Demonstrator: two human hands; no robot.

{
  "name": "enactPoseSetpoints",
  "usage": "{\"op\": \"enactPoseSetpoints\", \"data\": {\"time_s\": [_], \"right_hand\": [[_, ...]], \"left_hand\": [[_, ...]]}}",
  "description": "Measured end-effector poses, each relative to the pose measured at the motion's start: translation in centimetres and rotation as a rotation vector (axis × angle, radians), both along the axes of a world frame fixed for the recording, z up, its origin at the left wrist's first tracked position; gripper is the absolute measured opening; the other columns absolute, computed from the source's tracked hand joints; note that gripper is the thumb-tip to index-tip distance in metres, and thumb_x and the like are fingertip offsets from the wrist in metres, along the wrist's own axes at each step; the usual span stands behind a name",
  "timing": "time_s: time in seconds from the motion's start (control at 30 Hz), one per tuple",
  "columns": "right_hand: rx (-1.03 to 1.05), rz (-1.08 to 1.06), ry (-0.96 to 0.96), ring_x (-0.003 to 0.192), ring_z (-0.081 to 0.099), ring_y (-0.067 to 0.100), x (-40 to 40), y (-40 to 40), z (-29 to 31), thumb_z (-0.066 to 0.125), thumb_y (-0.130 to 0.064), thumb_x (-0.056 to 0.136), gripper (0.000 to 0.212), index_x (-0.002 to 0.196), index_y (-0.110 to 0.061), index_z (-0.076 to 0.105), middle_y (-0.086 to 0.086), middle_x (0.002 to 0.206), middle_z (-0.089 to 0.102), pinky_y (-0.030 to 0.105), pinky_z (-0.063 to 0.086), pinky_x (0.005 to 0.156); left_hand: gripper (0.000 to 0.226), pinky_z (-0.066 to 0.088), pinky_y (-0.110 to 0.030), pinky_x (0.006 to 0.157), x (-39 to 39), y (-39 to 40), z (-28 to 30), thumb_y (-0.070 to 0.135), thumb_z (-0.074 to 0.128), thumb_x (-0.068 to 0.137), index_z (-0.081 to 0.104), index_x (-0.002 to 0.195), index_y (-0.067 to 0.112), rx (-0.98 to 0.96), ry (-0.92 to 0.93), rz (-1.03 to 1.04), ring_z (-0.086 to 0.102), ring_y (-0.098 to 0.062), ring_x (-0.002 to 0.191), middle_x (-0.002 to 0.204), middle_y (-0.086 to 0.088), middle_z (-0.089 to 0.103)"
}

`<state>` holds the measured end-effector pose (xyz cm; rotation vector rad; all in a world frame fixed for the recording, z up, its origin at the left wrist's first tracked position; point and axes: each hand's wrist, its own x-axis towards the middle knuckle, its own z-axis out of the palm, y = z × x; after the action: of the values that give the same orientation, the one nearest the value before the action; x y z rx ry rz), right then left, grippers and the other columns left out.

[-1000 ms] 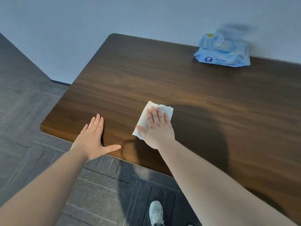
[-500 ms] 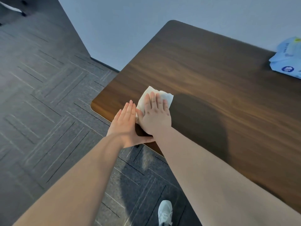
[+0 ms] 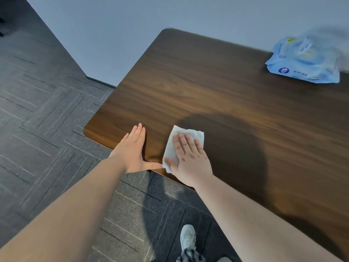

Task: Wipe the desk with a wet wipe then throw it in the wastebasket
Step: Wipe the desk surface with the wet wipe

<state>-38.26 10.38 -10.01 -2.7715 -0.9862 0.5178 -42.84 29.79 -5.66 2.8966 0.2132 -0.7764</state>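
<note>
A white wet wipe (image 3: 171,146) lies flat on the dark wooden desk (image 3: 217,87), close to the near edge. My right hand (image 3: 190,157) presses down on the wipe with flat fingers and covers its right half. Just to the left, my left hand (image 3: 133,150) rests flat on the desk edge, fingers together and thumb stretched toward the wipe, holding nothing. No wastebasket is in view.
A blue pack of wet wipes (image 3: 304,61) sits at the far right of the desk, near the grey wall. Dark carpet tiles (image 3: 41,120) cover the floor left of and below the desk. My shoe (image 3: 188,237) shows at the bottom.
My right hand slid the wipe left until it met my left hand, then back to the right. The two hands now lie apart. The view swung left and partly back.
</note>
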Motion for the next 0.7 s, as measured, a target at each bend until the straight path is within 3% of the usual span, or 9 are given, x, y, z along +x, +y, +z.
{"op": "enactPoseSetpoints", "data": {"time_s": [0.43,0.7], "right_hand": [[-0.075,-0.473,-0.017,0.143,-0.022,0.015,-3.8,-26.4,0.4,0.006,-0.067,0.088,0.08,0.146,-0.02,-0.022,-0.002,0.157,-0.022,0.032,-0.018,0.111],[-0.133,-0.822,-0.06,0.145,-0.015,0.016,-5.9,-41.3,-0.2,-0.001,-0.068,0.084,0.079,0.142,-0.02,-0.025,0.0,0.16,-0.015,0.034,-0.012,0.115]], "left_hand": [[0.125,-0.005,-0.038,0.117,6.0,-21.0,-0.7,0.094,0.001,0.054,-0.013,0.149,0.014,-0.002,-0.093,-0.429,-0.018,-0.016,0.144,0.157,-0.002,-0.019],[0.111,-0.008,-0.038,0.117,8.6,-37.2,-2.1,0.089,0.005,0.066,-0.015,0.148,0.017,-0.019,-0.17,-0.699,-0.022,-0.014,0.142,0.153,0.002,-0.024]]}}
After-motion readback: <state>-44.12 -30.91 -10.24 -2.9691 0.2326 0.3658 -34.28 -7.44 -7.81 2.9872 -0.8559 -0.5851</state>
